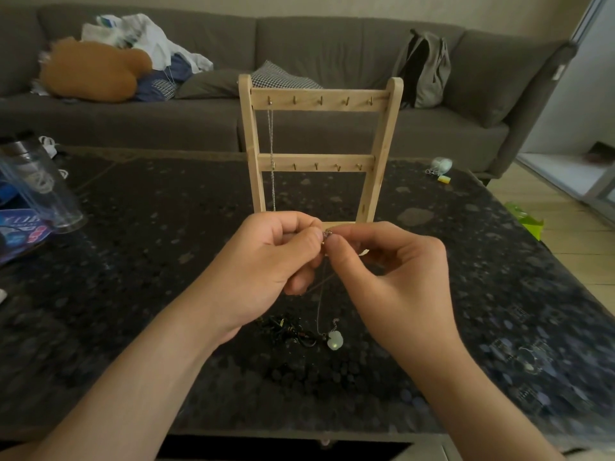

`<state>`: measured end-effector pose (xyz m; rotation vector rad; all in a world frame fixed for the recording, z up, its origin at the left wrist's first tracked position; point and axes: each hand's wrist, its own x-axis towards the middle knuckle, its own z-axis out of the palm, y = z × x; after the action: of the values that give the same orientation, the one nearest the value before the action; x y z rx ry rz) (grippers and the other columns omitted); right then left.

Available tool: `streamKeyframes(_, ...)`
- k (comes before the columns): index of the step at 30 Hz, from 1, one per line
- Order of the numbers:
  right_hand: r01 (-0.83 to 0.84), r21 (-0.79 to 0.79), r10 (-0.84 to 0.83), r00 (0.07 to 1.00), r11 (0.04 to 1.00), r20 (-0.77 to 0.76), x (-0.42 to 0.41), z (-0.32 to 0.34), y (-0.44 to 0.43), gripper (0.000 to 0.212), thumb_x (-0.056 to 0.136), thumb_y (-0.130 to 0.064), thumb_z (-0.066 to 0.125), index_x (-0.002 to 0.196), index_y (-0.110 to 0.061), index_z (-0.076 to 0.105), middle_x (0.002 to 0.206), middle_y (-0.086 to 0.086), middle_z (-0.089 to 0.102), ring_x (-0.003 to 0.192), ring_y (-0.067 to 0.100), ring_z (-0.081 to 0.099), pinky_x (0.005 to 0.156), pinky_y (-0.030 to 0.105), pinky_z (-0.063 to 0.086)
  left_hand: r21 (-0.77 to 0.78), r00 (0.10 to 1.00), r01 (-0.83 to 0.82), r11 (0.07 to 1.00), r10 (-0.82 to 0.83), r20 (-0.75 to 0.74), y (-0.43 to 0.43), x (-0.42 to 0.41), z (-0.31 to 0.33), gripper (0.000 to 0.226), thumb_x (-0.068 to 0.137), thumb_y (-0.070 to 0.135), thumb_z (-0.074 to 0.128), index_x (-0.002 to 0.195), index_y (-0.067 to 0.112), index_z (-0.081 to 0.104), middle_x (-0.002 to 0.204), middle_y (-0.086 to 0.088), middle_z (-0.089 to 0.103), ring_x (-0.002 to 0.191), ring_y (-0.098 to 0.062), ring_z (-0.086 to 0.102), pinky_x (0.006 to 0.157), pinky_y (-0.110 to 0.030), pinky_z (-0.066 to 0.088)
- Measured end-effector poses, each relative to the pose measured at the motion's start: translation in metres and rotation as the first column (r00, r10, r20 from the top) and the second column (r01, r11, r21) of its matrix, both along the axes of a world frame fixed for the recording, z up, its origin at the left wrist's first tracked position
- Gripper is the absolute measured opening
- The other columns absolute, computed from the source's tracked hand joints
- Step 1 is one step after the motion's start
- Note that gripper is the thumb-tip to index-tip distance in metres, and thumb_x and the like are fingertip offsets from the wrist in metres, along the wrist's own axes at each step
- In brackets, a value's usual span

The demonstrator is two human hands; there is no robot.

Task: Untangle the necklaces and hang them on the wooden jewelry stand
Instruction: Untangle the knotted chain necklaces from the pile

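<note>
The wooden jewelry stand (317, 154) stands upright on the dark table, two hook rails across it. A silver chain necklace (271, 154) hangs from the leftmost top hook. Just in front of the stand's base, my left hand (266, 271) and my right hand (389, 277) meet, both pinching the small clasp of a thin necklace (327, 235). Its chain drops between my hands to a pale green pendant (335, 341) lying on the table. Beside the pendant lies a dark tangled necklace (289, 329).
The dark speckled table (133, 261) carries a clear tumbler (36, 184) and a blue packet (20, 231) at the left, small trinkets (441, 168) at the far right. A grey sofa (332, 44) with clothes, a plush toy and a backpack stands behind.
</note>
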<state>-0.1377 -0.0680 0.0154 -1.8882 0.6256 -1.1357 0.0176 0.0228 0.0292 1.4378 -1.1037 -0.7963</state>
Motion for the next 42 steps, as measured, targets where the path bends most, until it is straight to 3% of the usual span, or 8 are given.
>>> streamKeyframes(3, -0.038, 0.053, 0.038, 0.999, 0.998, -0.003, -0.0014, -0.0004, -0.0037, 0.011, 0.098, -0.019, 0.078, 0.095, -0.027, 0.084, 0.085, -0.013, 0.08, 0.088, 0.012, 0.077, 0.08, 0.036, 0.062, -0.008, 1.0, -0.007, 1.0, 0.007, -0.006, -0.0005, -0.0002, 0.001, 0.023, 0.109, 0.014, 0.053, 0.098, 0.009, 0.073, 0.075, -0.005, 0.057, 0.057, -0.013, 0.048, 0.061, -0.031, 0.043)
streamKeyframes(7, -0.096, 0.148, 0.101, 0.995, 0.984, -0.028, -0.0013, 0.0014, -0.0034, 0.015, 0.101, -0.019, 0.073, 0.088, -0.02, 0.081, 0.066, -0.003, 0.071, 0.056, 0.005, 0.059, 0.056, 0.021, 0.047, -0.013, 0.998, -0.057, 0.998, 0.057, 0.029, -0.0018, 0.0014, 0.0004, 0.019, 0.106, 0.009, 0.055, 0.091, 0.012, 0.067, 0.064, -0.001, 0.052, 0.054, -0.013, 0.045, 0.056, -0.027, 0.041)
streamKeyframes(12, -0.13, 0.289, 0.143, 0.989, 0.949, -0.024, -0.0009, 0.0056, -0.0048, 0.02, 0.101, -0.019, 0.07, 0.083, -0.016, 0.079, 0.082, 0.02, 0.074, 0.068, 0.034, 0.063, 0.061, 0.023, 0.048, -0.031, 0.985, -0.075, 0.997, 0.079, 0.152, -0.0028, 0.0021, -0.0018, 0.012, 0.103, 0.027, 0.061, 0.096, 0.022, 0.069, 0.063, 0.011, 0.057, 0.058, -0.016, 0.047, 0.06, -0.042, 0.041)
streamKeyframes(17, -0.125, 0.379, 0.148, 0.988, 0.917, -0.032, -0.0017, 0.0072, -0.0045, 0.023, 0.1, -0.017, 0.068, 0.079, -0.01, 0.075, 0.063, 0.007, 0.055, 0.048, 0.009, 0.041, 0.043, 0.018, 0.034, -0.037, 0.981, -0.06, 0.998, 0.066, 0.185, -0.0025, 0.0016, -0.0021, 0.02, 0.107, 0.013, 0.054, 0.094, 0.021, 0.067, 0.066, 0.007, 0.056, 0.065, -0.019, 0.05, 0.065, -0.04, 0.043)
streamKeyframes(23, -0.135, 0.401, 0.171, 0.984, 0.906, -0.056, -0.0013, 0.0091, -0.0044, 0.026, 0.099, -0.017, 0.064, 0.075, -0.012, 0.072, 0.07, 0.005, 0.059, 0.065, 0.013, 0.047, 0.054, 0.02, 0.039, -0.064, 0.998, -0.056, 0.996, 0.054, -0.025, -0.0013, -0.0017, 0.0009, 0.013, 0.103, 0.006, 0.059, 0.097, 0.009, 0.071, 0.067, 0.004, 0.063, 0.058, -0.012, 0.049, 0.05, -0.014, 0.041)
streamKeyframes(30, -0.141, 0.419, 0.182, 0.982, 0.897, -0.06, 0.0022, 0.0052, -0.006, 0.03, 0.095, -0.033, 0.064, 0.084, -0.006, 0.073, 0.074, 0.007, 0.061, 0.071, 0.019, 0.051, 0.069, 0.036, 0.042, -0.097, 0.992, -0.122, 0.988, 0.121, -0.019, -0.0032, -0.0004, -0.0008, 0.009, 0.103, 0.004, 0.062, 0.102, 0.004, 0.071, 0.062, 0.001, 0.064, 0.057, -0.013, 0.053, 0.052, -0.016, 0.044)
streamKeyframes(37, -0.142, 0.375, 0.16, 0.987, 0.916, -0.017, 0.0013, 0.0057, -0.0057, 0.027, 0.101, -0.018, 0.063, 0.077, -0.014, 0.074, 0.07, 0.008, 0.062, 0.068, 0.012, 0.052, 0.06, 0.017, 0.043, -0.096, 0.995, -0.099, 0.99, 0.102, 0.022, -0.0028, 0.0005, 0.0001, 0.007, 0.104, 0.004, 0.061, 0.105, 0.007, 0.068, 0.076, 0.0, 0.074, 0.058, -0.012, 0.055, 0.054, -0.018, 0.046)
streamKeyframes(42, -0.15, 0.386, 0.174, 0.984, 0.91, -0.027, 0.0034, 0.0035, -0.0075, 0.028, 0.105, -0.018, 0.061, 0.083, -0.01, 0.076, 0.081, 0.01, 0.074, 0.08, 0.013, 0.065, 0.076, 0.023, 0.046, -0.131, 0.99, -0.084, 0.988, 0.098, 0.104, -0.0027, 0.0008, -0.0013, 0.008, 0.106, 0.006, 0.06, 0.107, 0.012, 0.065, 0.094, -0.006, 0.077, 0.057, -0.015, 0.057, 0.058, -0.025, 0.05)
